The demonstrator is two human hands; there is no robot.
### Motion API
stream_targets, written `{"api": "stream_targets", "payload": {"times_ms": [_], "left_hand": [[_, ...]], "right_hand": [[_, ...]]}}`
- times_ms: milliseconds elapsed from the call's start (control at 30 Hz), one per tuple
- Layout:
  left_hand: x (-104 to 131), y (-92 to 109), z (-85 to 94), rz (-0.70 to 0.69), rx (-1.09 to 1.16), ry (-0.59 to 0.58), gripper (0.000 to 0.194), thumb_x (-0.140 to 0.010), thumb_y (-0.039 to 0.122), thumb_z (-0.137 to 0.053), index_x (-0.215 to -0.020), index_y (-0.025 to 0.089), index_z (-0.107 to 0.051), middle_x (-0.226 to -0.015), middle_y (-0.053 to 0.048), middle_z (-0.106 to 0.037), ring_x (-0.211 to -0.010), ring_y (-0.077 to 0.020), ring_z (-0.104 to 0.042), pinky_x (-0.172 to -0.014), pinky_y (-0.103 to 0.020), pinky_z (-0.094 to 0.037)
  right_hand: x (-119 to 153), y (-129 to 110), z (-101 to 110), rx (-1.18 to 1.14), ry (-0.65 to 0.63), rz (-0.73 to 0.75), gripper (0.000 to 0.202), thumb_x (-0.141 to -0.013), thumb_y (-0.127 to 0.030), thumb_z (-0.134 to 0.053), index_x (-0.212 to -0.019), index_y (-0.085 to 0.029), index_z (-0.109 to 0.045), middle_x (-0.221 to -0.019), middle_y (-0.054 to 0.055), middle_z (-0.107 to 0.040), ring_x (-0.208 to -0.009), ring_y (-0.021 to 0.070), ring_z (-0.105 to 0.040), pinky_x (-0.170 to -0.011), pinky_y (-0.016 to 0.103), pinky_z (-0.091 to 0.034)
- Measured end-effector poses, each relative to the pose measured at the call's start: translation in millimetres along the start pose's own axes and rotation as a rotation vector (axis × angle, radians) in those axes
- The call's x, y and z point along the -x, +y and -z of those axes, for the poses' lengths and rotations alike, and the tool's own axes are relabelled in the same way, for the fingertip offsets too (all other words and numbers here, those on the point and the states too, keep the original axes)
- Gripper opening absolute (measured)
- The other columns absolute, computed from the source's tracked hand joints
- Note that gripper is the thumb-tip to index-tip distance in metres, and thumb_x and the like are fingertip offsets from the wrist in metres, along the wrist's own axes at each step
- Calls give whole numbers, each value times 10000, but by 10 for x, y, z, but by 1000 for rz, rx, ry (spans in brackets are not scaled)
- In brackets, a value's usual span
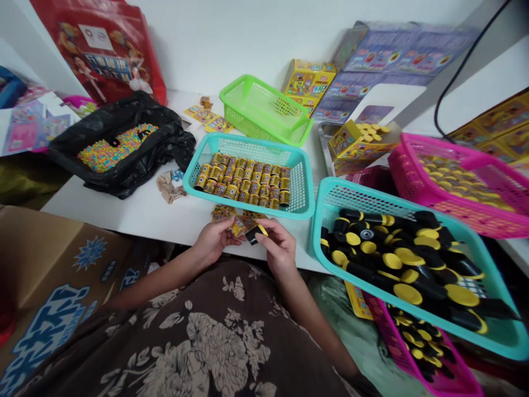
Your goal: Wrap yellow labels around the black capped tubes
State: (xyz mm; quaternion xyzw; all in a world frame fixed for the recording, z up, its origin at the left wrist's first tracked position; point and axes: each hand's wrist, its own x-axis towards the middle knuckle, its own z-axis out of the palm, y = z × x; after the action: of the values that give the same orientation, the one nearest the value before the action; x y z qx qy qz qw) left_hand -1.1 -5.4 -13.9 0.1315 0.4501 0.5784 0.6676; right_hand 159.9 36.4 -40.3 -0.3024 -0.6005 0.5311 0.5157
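Observation:
Between finger and thumb, my right hand (281,245) grips a small black canister (254,234) with a yellow lid. Beside it, my left hand (215,240) pinches a clear printed wrapper sleeve (237,226) in yellow and brown. The canister and the sleeve are close together; whether they touch I cannot tell. More flat sleeves (223,212) lie on the table just beyond my fingers. Past them stands a turquoise basket (303,190) with rows of canisters in yellow printed sleeves (248,179). To my right another turquoise basket (326,193) holds a heap of plain black canisters with yellow lids (392,262).
A black-bag-lined container (124,184) of colourful candies stands left, before a red bag (107,49). Behind are a green basket (264,121) and stacked boxes (384,47). Pink baskets (463,212) stand right and below. A cardboard box (53,264) is at lower left.

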Motion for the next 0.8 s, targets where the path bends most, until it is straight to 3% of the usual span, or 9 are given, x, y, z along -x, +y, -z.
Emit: {"api": "stream_targets", "payload": {"times_ms": [267,600,800], "left_hand": [[7,-19,-6,-5,2,-32,403,-725,474,-773,-867,111,-670,-749,-91,-709,-614,-182,-676,-545,-268,-527],[34,-77,-55,-72,-109,-69,499,-733,602,-712,-872,126,-655,-758,-80,-706,-578,-158,-656,-519,-248,-492],[41,-97,-56,-146,-173,-53,642,-770,720,-572,-894,96,-656,-767,-113,-710,-579,-163,-640,-508,-254,-471]], "right_hand": [[47,-77,-23,222,94,162,229,-784,-278,-754,-996,-243,-675,-854,21,-622,-759,175,-589,-671,321,-495],[41,-40,-58,212,149,114,239,-770,-282,-775,-981,-232,-675,-846,7,-611,-734,155,-583,-657,297,-484],[8,18,-88,5,248,-82,281,-699,-324,-819,-924,-227,-682,-778,-12,-654,-688,147,-591,-663,300,-478]]}}
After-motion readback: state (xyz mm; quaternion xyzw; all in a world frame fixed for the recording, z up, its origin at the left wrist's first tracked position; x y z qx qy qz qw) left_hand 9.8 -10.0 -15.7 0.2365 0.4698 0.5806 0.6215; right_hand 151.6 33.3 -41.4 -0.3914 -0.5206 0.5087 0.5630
